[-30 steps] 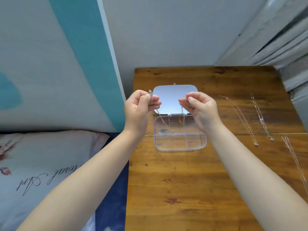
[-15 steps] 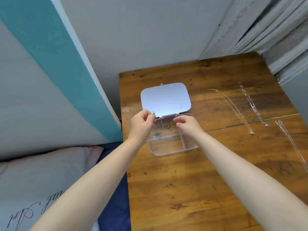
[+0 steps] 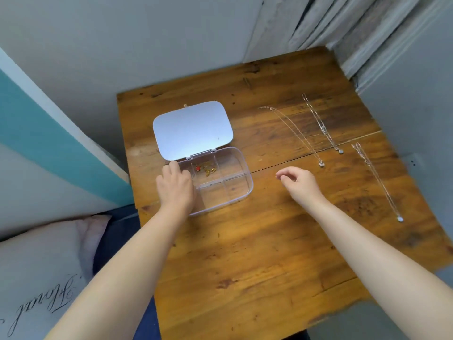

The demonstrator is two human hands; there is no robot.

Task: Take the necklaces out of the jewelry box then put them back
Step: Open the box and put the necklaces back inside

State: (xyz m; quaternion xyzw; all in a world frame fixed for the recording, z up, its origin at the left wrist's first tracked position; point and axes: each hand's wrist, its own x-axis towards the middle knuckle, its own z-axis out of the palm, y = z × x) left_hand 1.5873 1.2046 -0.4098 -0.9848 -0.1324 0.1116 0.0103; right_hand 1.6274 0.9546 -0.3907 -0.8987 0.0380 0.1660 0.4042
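Note:
The clear plastic jewelry box lies on the wooden table with its lid flipped open toward the wall. A gold necklace with a red pendant is bunched in the back middle compartment. My left hand rests over the box's left side, fingertips down in the back-left compartment and hiding what is under them. My right hand hovers over the table just right of the box, fingers loosely curled and holding nothing. Three silver necklaces lie stretched out on the right: the nearest one, a second and a third.
The table sits in a corner, with a wall behind it and curtains at the back right. A teal and white panel and a pillow border its left side. The near table edge is at the bottom.
Both hands held a silver necklace up above the box, then lowered it into the box. My right hand has let go and moved right. The camera now looks down more steeply.

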